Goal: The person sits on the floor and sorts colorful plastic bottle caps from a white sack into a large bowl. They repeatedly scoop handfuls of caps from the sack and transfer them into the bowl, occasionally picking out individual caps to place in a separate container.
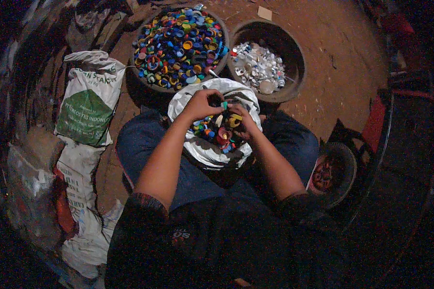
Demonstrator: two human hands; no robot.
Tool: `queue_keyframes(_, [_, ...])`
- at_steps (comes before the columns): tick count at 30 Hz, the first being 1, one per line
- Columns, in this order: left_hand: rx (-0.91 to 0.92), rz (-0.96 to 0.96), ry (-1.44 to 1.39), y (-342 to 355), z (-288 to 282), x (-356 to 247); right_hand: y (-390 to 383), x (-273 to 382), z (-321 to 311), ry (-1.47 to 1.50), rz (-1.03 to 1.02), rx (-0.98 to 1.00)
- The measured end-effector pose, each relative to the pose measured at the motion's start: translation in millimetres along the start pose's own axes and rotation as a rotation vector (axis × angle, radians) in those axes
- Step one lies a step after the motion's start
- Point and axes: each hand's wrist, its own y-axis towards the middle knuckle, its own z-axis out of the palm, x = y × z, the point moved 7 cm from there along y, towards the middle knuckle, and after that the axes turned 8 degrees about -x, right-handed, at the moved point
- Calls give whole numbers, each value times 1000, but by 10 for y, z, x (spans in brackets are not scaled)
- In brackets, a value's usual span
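An open white sack (217, 163) with its rim rolled down sits between my legs, holding mixed coloured bottle caps (202, 129). Over its mouth, my left hand (201, 104) pinches a small green cap (224, 104) between thumb and finger. My right hand (244, 121) is closed around a yellow ring-shaped cap (235, 120), its fingertips close to the green one. Whether those fingertips touch the green cap is too small to tell. Below the hands, a dark red cap (223, 136) lies among the others in the sack.
Beyond the sack stand a round tub (136, 60) heaped with coloured caps and another tub (298, 62) of white and clear pieces. A printed white and green sack (87, 103) lies at left. A round container (349, 168) stands by my right knee.
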Motion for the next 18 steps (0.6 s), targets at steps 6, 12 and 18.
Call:
queue_keyframes(6, [-81, 40, -176, 13, -29, 98, -153, 103, 182, 106, 20, 0])
queue_keyframes(12, [-198, -60, -554, 156, -149, 78, 60, -4, -249, -61, -14, -93])
queue_keyframes(18, [-285, -59, -408, 282, 28, -148, 258, -236, -146, -265, -121, 85])
